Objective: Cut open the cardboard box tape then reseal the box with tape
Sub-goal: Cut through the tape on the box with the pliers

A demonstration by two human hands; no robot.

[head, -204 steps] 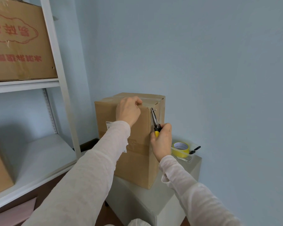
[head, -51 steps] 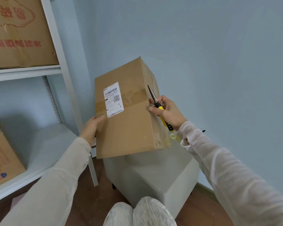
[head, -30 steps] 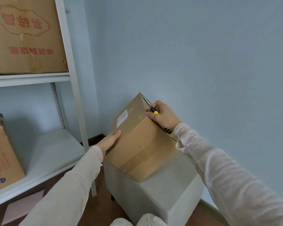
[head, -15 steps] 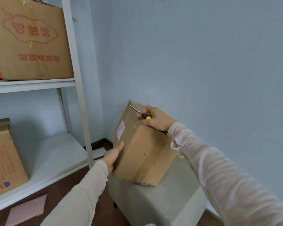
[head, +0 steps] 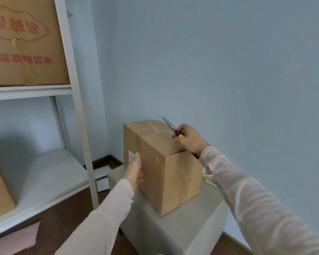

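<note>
Now right grip (head: 191,140) clasps cutter (head: 170,126), blade slanting up-left; left grip (head: 135,169) flat against box (head: 180,177).

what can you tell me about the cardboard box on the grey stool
The cardboard box is plain brown card, standing upright on the grey stool. Its top flaps are closed, with clear tape along the seam. A white label sits on its left face, partly hidden by the left hand, which lies flat against that face. The right hand rests at the top right edge, gripping a yellow-and-black-handled tool.
</note>
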